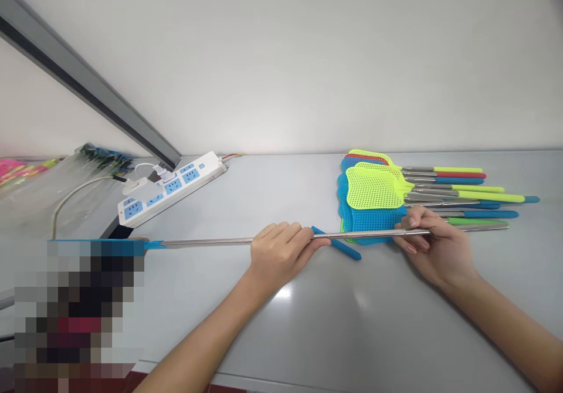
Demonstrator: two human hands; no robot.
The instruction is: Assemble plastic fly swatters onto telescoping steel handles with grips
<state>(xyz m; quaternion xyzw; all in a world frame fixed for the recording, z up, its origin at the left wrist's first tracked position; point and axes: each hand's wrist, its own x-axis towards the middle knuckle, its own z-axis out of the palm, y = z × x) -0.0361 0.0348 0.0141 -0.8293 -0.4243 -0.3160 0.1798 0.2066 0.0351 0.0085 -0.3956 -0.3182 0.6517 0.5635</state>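
A telescopic fly swatter (206,241) is pulled out long and held level above the table. Its thin metal rod runs from a blue head, seen edge-on at the left, to a bare metal end on the right. My left hand (282,247) wraps round the middle of the rod. Farther right, my right hand (435,246) closes thumb and fingers on the rod near its bare end. A loose blue handle sleeve (345,250) lies on the table between my hands, partly behind the rod. Beyond my right hand is a pile of fly swatters (376,186) in yellow, blue, red and green.
A white power strip (173,189) with plugs and cords stands at the back left. Clear plastic bags (74,182) lie left of it. The grey table (281,334) meets a pale wall at the back. Pixelation hides the lower left.
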